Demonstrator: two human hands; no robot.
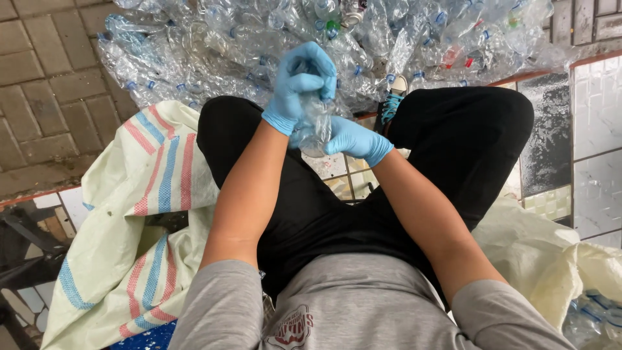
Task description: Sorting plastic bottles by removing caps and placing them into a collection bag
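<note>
Both my hands wear blue gloves and hold one crushed clear plastic bottle (315, 126) above my lap. My left hand (300, 85) wraps around the bottle's top end, fingers curled over it. My right hand (355, 140) grips the bottle's lower end from the right side. I sit with my knees apart in black trousers (453, 133), and the bottle hangs between them. A big heap of clear crushed plastic bottles (272, 39) lies just beyond my knees.
A white woven sack with red and blue stripes (146, 194) lies open at my left. Another pale sack (551, 253) holding bottles sits at my right. Brick paving (45, 84) runs far left; tiled floor (596, 129) is at the right.
</note>
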